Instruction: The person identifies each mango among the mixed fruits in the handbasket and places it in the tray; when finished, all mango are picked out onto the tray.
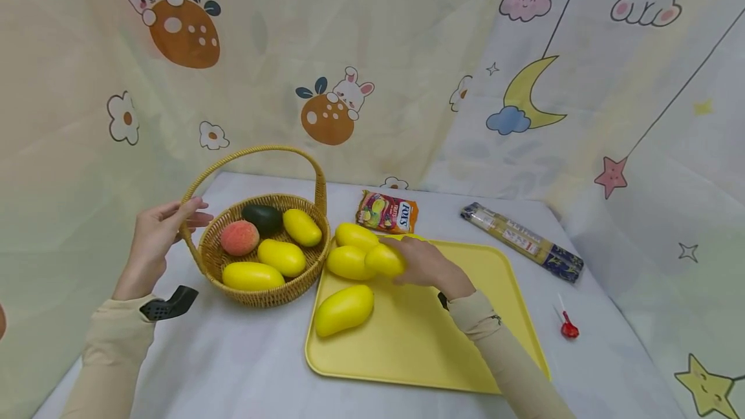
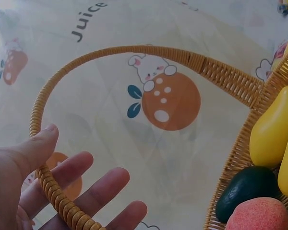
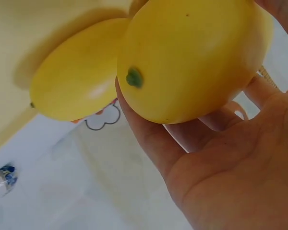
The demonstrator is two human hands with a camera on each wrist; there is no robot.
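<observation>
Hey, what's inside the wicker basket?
The wicker basket holds a peach, a dark green fruit and three yellow fruits. Anything directly beneath them is covered, so I can't tell what's there.

Basket [image 1: 264, 299], left: golden-tan weave
Mangoes [image 1: 345, 311]: plain yellow
Peach [image 1: 240, 238]: coral pink
Avocado [image 1: 263, 219]: dark green
Tray [image 1: 431, 341], lower centre: pale yellow
Package [image 1: 520, 241], right: tan with navy ends
Lollipop [image 1: 569, 328]: red
Backdrop [image 1: 256, 108], top: cream, bunny and flower print

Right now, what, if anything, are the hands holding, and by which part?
Right hand: a yellow fruit, by its sides. Left hand: basket handle lies loosely between thumb and fingers.
</observation>
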